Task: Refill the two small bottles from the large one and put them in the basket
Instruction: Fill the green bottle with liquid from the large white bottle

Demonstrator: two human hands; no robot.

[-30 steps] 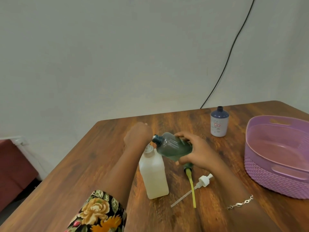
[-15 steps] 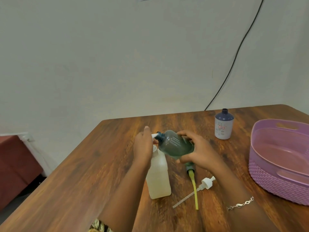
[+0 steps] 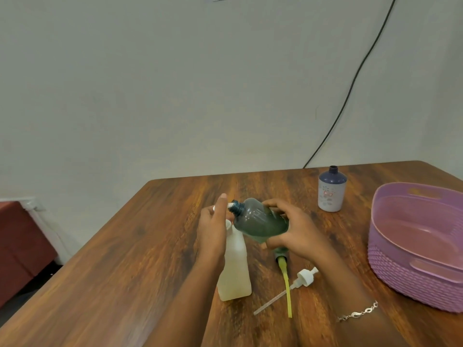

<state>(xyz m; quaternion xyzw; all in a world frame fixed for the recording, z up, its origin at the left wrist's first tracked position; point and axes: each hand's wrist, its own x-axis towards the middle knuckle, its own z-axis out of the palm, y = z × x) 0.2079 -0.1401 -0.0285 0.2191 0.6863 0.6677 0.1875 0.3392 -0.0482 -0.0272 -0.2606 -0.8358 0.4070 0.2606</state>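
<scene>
Pouring step, I reckon: my right hand (image 3: pixel 293 229) is curled round the teal bottle (image 3: pixel 260 221) at table centre, its mouth tipped toward nine o'clock just above the white bottle (image 3: pixel 235 271), while my left hand (image 3: pixel 213 229) has straight, closed fingers beside the neck and I can't tell if it is pinching anything, so next comes lining up the mouths.

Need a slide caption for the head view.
Right hand holds a tilted green bottle beside the left hand, above the white bottle; purple basket at right.

The right hand (image 3: pixel 295 231) grips a tilted translucent green plastic bottle (image 3: pixel 260 221), while the left hand (image 3: pixel 213 229) stands edge-on beside its mouth, fingers pointing up.
</scene>
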